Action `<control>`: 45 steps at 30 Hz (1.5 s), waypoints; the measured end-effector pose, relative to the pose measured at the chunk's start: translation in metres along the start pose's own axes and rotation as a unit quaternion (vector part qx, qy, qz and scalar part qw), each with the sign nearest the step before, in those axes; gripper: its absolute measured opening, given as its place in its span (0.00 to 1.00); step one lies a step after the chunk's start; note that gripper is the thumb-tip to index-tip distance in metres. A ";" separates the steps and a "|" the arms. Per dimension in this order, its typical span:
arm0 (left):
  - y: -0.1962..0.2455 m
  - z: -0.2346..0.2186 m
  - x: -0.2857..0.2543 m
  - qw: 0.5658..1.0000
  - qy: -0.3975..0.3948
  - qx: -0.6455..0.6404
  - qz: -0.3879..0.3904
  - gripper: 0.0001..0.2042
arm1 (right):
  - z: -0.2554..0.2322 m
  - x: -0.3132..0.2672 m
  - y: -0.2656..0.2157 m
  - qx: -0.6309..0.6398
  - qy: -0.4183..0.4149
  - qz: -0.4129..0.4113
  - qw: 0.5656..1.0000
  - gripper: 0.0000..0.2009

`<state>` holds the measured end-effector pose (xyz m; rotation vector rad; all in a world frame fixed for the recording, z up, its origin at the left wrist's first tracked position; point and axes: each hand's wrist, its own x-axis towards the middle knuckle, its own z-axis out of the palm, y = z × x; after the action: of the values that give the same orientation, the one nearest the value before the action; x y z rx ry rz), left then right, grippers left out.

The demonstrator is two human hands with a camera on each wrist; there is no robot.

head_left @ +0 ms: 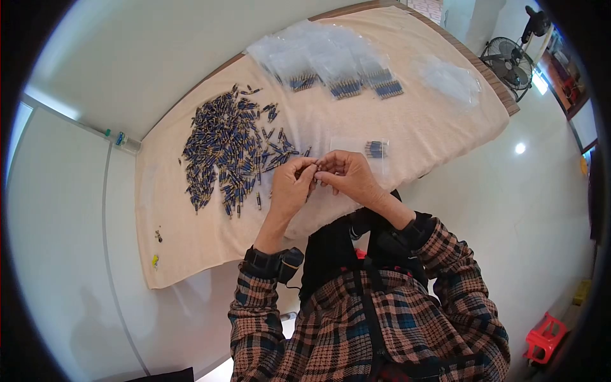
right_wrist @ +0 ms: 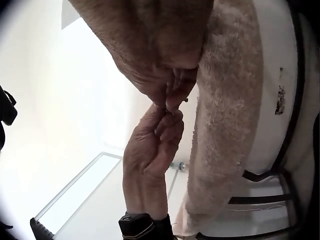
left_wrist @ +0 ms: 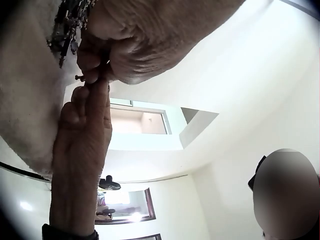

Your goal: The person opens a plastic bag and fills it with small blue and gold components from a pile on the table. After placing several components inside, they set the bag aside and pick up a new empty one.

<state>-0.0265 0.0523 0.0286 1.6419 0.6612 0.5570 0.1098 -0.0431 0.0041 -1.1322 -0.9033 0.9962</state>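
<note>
My left hand [head_left: 293, 186] and right hand [head_left: 351, 178] meet over the near side of the table, fingertips together. Between them they pinch a small metal-tipped piece [left_wrist: 79, 78], mostly hidden by the fingers; its end also pokes out in the right wrist view. To the left of the hands spreads a large heap of small blue-and-brass connectors [head_left: 223, 143], with loose ones scattered towards the left fingers. Just beyond the right hand lies a clear plastic bag [head_left: 353, 143] with a short row of connectors [head_left: 374, 149] on it or inside it.
Filled clear bags [head_left: 344, 67] of connectors overlap at the table's far side. More clear bags [head_left: 449, 79] lie at the far right. A cream towel cloth [head_left: 433, 137] covers the table. Small yellow bits [head_left: 155, 260] sit at the left corner. A fan [head_left: 508, 60] stands beyond.
</note>
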 end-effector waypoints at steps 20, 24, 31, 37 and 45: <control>0.016 -0.011 -0.002 0.997 -0.040 -0.046 -0.039 0.10 | -0.003 0.000 0.001 0.013 -0.012 -0.015 1.000 0.09; 0.017 -0.016 -0.002 0.991 -0.048 -0.097 -0.074 0.11 | -0.003 0.002 0.005 -0.002 -0.003 -0.019 1.000 0.10; 0.016 -0.016 -0.008 0.992 -0.074 -0.090 -0.050 0.11 | -0.003 0.001 0.012 -0.020 -0.007 -0.001 1.000 0.07; 0.014 -0.015 -0.008 1.000 -0.011 0.015 -0.009 0.10 | -0.002 -0.001 0.004 -0.017 -0.008 -0.027 0.999 0.07; 0.005 -0.001 -0.005 0.996 0.064 -0.027 0.051 0.08 | -0.005 -0.001 0.005 0.010 -0.033 -0.003 0.999 0.06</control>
<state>-0.0303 0.0495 0.0336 1.6040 0.6535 0.7530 0.1133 -0.0447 -0.0014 -1.0838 -0.9469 1.0422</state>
